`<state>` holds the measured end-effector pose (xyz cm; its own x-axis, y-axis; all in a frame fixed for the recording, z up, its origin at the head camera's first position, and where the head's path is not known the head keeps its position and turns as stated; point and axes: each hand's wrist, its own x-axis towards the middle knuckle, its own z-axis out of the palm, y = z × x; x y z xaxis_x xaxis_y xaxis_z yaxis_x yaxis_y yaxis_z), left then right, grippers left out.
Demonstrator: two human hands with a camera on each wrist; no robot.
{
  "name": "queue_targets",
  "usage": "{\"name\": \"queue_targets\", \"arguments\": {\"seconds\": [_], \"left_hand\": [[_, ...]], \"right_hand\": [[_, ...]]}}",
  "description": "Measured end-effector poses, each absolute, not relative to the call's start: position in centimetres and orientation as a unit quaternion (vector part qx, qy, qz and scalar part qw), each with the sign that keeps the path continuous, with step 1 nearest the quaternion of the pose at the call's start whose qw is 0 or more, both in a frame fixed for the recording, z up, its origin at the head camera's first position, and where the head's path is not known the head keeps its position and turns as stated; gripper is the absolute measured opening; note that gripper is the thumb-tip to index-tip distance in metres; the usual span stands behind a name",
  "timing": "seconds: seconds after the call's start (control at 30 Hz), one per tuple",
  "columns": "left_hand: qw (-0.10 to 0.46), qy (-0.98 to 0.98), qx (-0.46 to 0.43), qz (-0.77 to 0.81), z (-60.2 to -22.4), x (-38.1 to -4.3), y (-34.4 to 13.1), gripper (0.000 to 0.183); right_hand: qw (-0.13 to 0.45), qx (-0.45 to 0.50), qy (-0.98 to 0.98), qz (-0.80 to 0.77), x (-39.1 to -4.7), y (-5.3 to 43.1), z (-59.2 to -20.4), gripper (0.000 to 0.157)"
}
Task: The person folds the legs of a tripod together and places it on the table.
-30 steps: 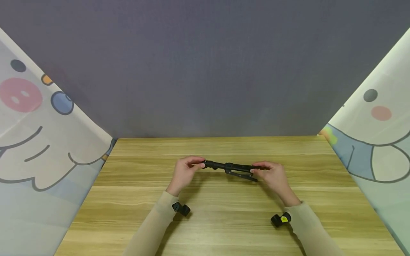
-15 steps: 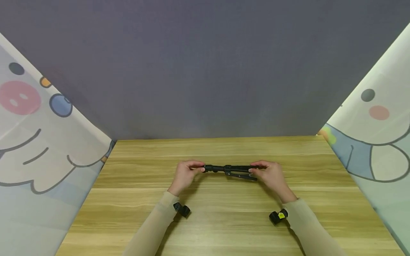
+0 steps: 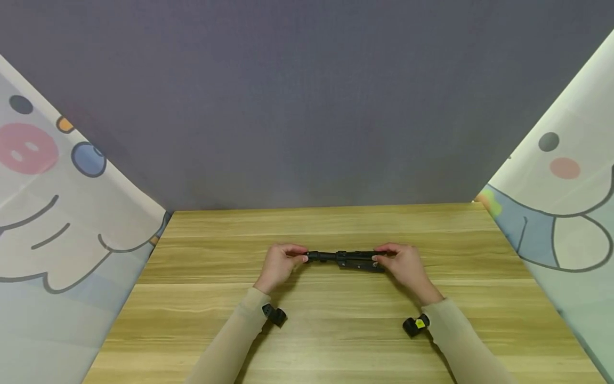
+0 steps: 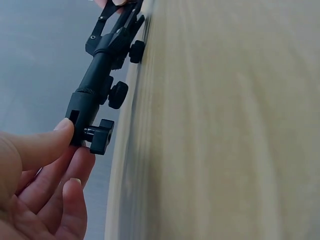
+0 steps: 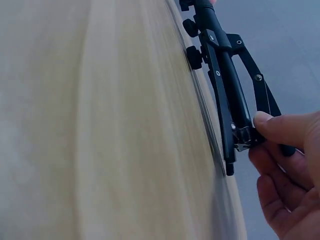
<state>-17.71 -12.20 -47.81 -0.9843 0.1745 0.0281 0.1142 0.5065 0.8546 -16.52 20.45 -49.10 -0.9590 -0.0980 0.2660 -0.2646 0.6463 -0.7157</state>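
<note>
A black folding tripod [image 3: 329, 256] lies level between my two hands, its legs folded in along the central tube. My left hand [image 3: 278, 266] pinches the knobbed end between thumb and fingers. In the left wrist view, several black screw knobs [image 4: 118, 95] stick out from the tube, and the thumb presses beside a slot. My right hand [image 3: 405, 268] pinches the leg end. The right wrist view shows a jointed leg [image 5: 257, 77] spread slightly from the tube, with the thumb on it near the metal foot bracket. My fingers partly hide both ends of the tripod.
The wood-grain table [image 3: 336, 341] lies below the hands, with a grey panel [image 3: 316, 106] behind its far edge. Cartoon-printed curtains [image 3: 53, 213] hang at both sides. Each wrist wears a small black camera [image 3: 274, 314].
Both hands have brought the tripod slightly lower in the head view, and it has turned from a slant to nearly level. The grip of both hands stays the same.
</note>
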Motion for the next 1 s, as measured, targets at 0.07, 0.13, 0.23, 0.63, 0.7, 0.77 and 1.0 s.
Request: {"name": "queue_targets", "arguments": {"seconds": [0.07,0.13,0.23,0.63,0.7,0.77,1.0], "left_hand": [[0.033,0.868,0.082,0.488,-47.8,-17.7,-12.2,0.014],[0.033,0.868,0.083,0.489,-47.8,-17.8,-12.2,0.014],[0.031,0.868,0.088,0.487,-47.9,-17.8,-12.2,0.014],[0.040,0.854,0.117,0.505,-48.3,-17.9,-12.1,0.021],[0.045,0.852,0.117,0.509,-48.3,-17.9,-12.1,0.022],[0.048,0.848,0.117,0.514,-48.3,-18.0,-12.1,0.024],[0.024,0.832,0.108,0.544,-47.4,-17.9,-12.6,0.021]], "right_hand": [[0.108,0.104,-0.901,0.406,-16.6,20.5,-49.1,0.016],[0.110,0.109,-0.901,0.406,-16.8,20.6,-49.2,0.016],[0.111,0.114,-0.901,0.404,-17.0,20.7,-49.4,0.015],[0.009,0.074,-0.842,0.535,-16.9,21.8,-49.7,0.025],[-0.004,0.066,-0.827,0.559,-16.8,21.9,-49.6,0.028],[-0.012,0.060,-0.815,0.576,-16.8,21.9,-49.5,0.030],[-0.035,0.051,-0.766,0.640,-16.6,22.3,-48.6,0.037]]}}
